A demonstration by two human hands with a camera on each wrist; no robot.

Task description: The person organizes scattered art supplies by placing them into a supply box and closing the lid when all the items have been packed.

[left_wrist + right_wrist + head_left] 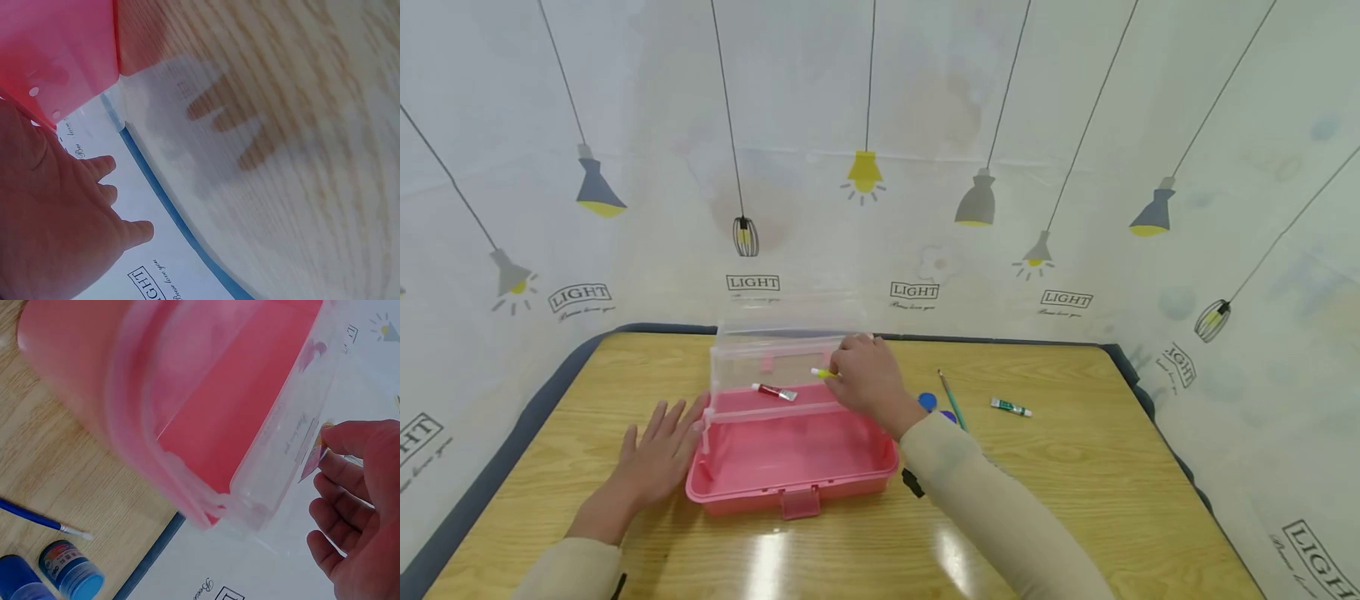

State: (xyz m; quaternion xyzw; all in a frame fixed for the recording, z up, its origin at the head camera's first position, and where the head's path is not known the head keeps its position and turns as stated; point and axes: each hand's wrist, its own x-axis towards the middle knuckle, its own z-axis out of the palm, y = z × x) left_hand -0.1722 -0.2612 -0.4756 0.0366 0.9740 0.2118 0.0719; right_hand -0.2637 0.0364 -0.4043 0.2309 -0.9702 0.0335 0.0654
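A pink storage box (pixel 797 458) stands on the table with its clear lid (pixel 752 367) raised at the back. My right hand (pixel 868 375) is over the box's back right part and pinches a small yellow paint tube (pixel 824 373) between thumb and fingers. In the right wrist view, the same tube (pixel 314 461) is partly covered by the fingertips, near the clear lid. A dark red paint tube (pixel 775 392) lies at the rear of the box. With fingers spread and straight, my left hand (pixel 658 454) rests against the box's left side.
Right of the box are a blue paint pot (pixel 927 402), a purple-lidded pot (pixel 948 416), a paintbrush (pixel 953 400) and a green paint tube (pixel 1011 407). A small black object (pixel 912 482) shows beside the right sleeve. A lamp-printed cloth (pixel 925 100) hangs behind the table (pixel 1075 500).
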